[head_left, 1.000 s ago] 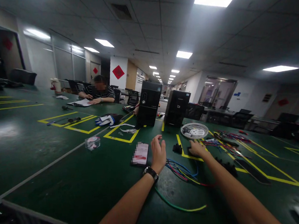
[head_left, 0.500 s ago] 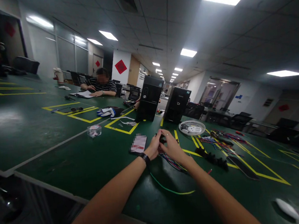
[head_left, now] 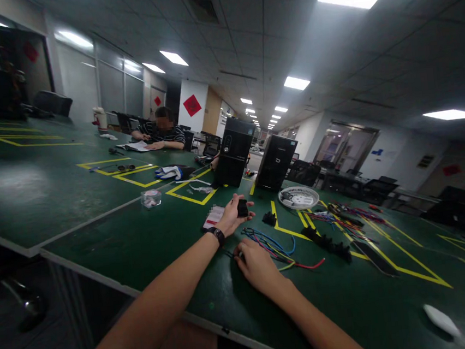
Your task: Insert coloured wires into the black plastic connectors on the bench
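Note:
My left hand [head_left: 233,216], with a dark watch on its wrist, is raised a little above the green table and holds a small black connector block [head_left: 243,207] between thumb and fingers. My right hand [head_left: 254,264] rests on the table with its fingers closed at the near end of a bundle of coloured wires [head_left: 278,248]. Another small black connector [head_left: 268,219] lies on the table just beyond the wires. A phone [head_left: 213,217] lies flat behind my left hand.
Two black computer towers [head_left: 234,153] stand further back, with a white round fan grille [head_left: 299,197] to their right. More coloured wires and black parts [head_left: 335,219] lie to the right. A small clear box [head_left: 151,198] sits left. A person sits at the far table.
My hands have parted: the left kept the black connector and stayed raised, the right dropped to the near end of the wire bundle. The view has shifted slightly.

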Demonstrator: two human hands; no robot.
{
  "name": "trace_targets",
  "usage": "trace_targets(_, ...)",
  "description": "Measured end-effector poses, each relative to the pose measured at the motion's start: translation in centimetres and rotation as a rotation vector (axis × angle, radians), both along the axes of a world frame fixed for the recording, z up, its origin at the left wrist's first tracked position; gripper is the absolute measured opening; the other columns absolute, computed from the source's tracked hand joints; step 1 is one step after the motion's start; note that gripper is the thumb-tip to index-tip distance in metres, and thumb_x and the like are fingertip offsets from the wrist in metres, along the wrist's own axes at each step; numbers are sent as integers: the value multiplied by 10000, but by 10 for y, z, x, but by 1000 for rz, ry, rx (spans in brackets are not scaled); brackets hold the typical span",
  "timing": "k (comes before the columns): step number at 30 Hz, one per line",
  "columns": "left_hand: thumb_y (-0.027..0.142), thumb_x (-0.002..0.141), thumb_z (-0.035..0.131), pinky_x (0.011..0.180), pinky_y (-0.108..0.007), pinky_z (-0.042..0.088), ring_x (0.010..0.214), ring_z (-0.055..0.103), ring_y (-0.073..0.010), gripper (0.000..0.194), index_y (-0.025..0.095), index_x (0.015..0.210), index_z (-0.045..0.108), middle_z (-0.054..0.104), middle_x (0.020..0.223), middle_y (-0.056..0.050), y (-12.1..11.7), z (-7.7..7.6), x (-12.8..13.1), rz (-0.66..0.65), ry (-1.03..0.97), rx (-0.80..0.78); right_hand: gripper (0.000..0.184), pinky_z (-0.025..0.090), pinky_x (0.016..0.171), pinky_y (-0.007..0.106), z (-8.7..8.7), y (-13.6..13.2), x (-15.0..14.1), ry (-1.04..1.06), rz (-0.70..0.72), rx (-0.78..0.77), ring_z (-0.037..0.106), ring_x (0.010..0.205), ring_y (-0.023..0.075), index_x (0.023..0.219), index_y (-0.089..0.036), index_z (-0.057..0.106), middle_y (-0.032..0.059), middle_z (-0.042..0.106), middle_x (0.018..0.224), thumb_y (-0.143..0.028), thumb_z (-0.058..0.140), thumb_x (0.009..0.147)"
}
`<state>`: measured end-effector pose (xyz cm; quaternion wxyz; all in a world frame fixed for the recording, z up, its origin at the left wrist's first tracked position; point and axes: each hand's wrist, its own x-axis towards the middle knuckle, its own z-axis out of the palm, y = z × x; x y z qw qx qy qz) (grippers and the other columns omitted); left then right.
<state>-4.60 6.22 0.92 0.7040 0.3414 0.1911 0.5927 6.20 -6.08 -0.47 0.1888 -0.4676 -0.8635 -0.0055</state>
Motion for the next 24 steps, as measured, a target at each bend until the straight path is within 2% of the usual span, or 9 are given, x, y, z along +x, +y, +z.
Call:
trace_targets(5, 496, 926, 366, 574, -313, 507, 600, 653, -175, 418, 158, 1129, 505, 671, 928, -133, -5, 3, 5, -68, -35, -11, 186, 438, 601, 265, 18, 22, 33, 344, -173, 111, 620, 639, 179, 1010, -188, 591, 20, 648, 713, -207, 449, 891)
trace_targets(8, 444, 940, 356, 632, -333, 516, 626, 657, -184, 379, 151, 1117, 518, 677, 854, -119, -9, 7, 11, -81, -83, -23, 288, 448, 588, 262, 24, 28, 45, 473, -179, 170, 626, 619, 178, 1129, -175, 593, 30, 667, 725, -231, 430, 898)
trace_targets(12, 438, 931, 385, 656, -332, 517, 653, 653, -182, 372, 148, 1101, 543, 685, 854, -119, -16, 8, 19, -104, -74, -15, 350, 484, 633, 278, 24, 29, 47, 468, -150, 212, 648, 653, 188, 1194, -193, 606, 49, 705, 785, -224, 414, 903)
trace_targets(19, 451, 923, 408, 667, -340, 518, 700, 658, -194, 390, 137, 1102, 555, 683, 901, -134, -19, 4, 26, -115, -48, 8, 357, 523, 763, 311, 22, 30, 48, 454, -173, 227, 684, 795, 212, 1188, -177, 626, 83, 729, 910, -195, 430, 891)
trace_targets(24, 418, 902, 475, 666, -317, 512, 702, 662, -190, 336, 144, 1085, 539, 674, 880, -110, -22, 2, 30, -64, -39, 40, 381, 503, 866, 328, 17, 32, 49, 425, -126, 214, 668, 963, 213, 1212, -179, 614, 87, 702, 1082, -154, 426, 880)
